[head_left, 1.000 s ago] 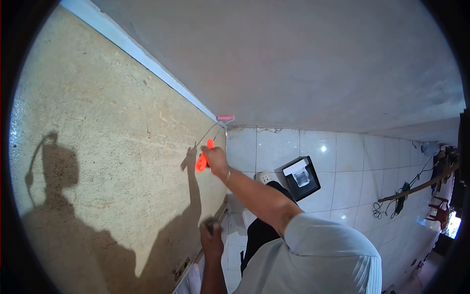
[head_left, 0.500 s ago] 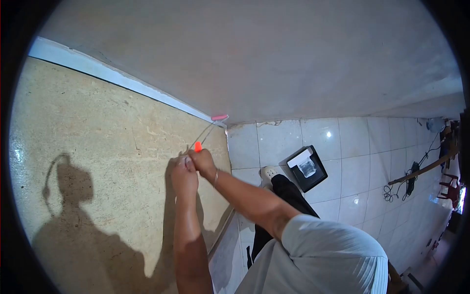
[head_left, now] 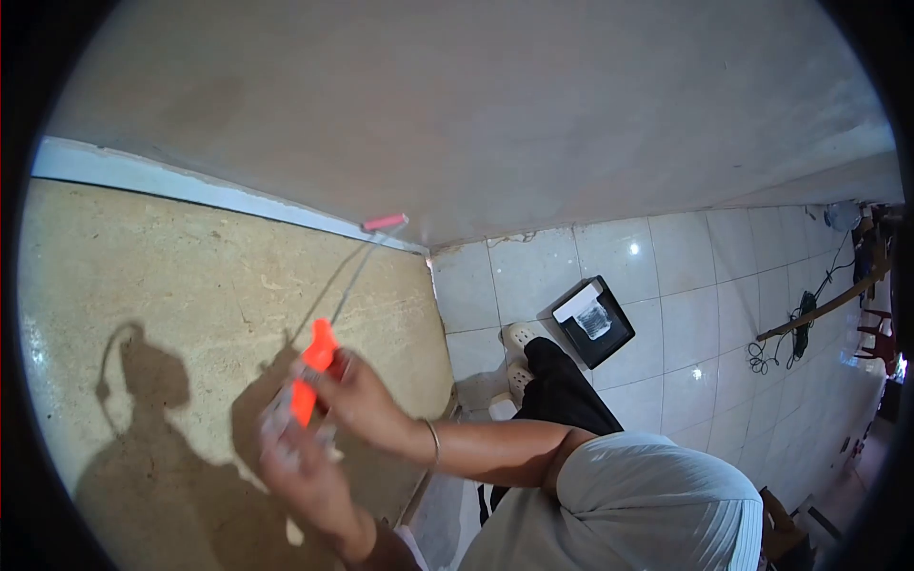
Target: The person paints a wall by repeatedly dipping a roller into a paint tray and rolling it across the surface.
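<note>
A small paint roller with a pink sleeve (head_left: 385,222) rests near the white ledge strip, where it meets the grey wall. Its thin wire frame runs down to an orange handle (head_left: 322,344). My right hand (head_left: 360,392), with a bangle on the wrist, is closed round the middle of this handle. Lower down, my left hand (head_left: 309,481) is at the handle's bottom end, its fingers curled about it. Motion blurs that hand, and whitish smears show on its fingers.
A tan board-like surface (head_left: 171,257) spreads below the white strip (head_left: 209,198). On the tiled floor stands a black paint tray (head_left: 617,335) with white inside, close to my shoes (head_left: 519,335). Cables (head_left: 762,360) and a wooden pole (head_left: 819,319) lie farther right.
The roller has shifted left along the white strip. Both hands have come down and left, nearer to me, and more of the orange handle shows. The view has tilted slightly.
</note>
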{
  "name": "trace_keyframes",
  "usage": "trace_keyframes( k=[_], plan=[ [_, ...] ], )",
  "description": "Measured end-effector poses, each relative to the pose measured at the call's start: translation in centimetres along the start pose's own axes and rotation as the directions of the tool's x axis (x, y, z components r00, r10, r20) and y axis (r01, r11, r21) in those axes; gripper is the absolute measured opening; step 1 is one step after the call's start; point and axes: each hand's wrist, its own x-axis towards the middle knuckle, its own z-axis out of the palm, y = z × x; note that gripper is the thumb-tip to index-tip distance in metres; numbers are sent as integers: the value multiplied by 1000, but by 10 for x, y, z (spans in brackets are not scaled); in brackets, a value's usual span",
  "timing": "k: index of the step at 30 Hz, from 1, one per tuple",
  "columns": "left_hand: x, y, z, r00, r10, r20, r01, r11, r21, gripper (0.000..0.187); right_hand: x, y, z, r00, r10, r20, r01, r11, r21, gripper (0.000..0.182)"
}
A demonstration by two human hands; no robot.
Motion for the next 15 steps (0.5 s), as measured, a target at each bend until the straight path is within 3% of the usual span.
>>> trace_keyframes(
  k=[1, 2, 4, 6, 7, 9, 10, 11, 12, 13, 14, 15],
  plan=[
    [17, -33, 32, 998, 11, 58, -8, 998, -57, 23, 30, 28, -25, 996, -70, -62, 69, 997, -28, 29],
    [38, -64, 64, 966, 240, 94, -242, 970, 10, 22, 62, 54, -55, 992, -17, -128, 3, 995, -103, 31],
    [63, -99, 129, 980, 73, 185, -90, 993, 81, 22, 132, 109, -125, 958, 20, -285, -79, 977, -197, 35],
    [79, -125, 171, 906, 274, 323, -381, 860, 339, 23, 160, 129, -155, 926, 21, -377, -107, 972, -207, 37],
    [76, -133, 171, 904, 267, 335, -380, 861, 339, 23, 162, 128, -165, 933, 29, -358, -96, 980, -171, 38],
    [67, -119, 153, 941, 233, 245, -276, 948, 157, 23, 142, 108, -159, 960, 58, -273, -89, 991, -103, 38],
    [61, -104, 137, 958, 213, 195, -228, 972, 59, 24, 117, 96, -136, 980, 36, -195, -63, 989, -135, 35],
    [39, -76, 97, 984, 134, 118, -125, 989, -82, 28, 71, 48, -91, 993, 15, -117, -19, 999, -33, 30],
    [24, -50, 59, 932, 361, 13, -354, 920, -170, 28, 30, 11, -54, 984, 151, -95, -148, 988, 36, 27],
    [4, -20, 31, 934, 356, 19, -348, 922, -168, 28, -9, -6, -21, 999, 27, -29, -23, 992, 122, 28],
    [-20, 12, 12, 955, 217, -202, -248, 957, -147, 33, -30, -14, -4, 994, -105, 32, 96, 973, 212, 29],
    [-31, 28, 3, 906, 71, -417, -144, 979, -146, 39, -29, -15, -1, 994, -100, 37, 90, 973, 213, 29]
  ],
)
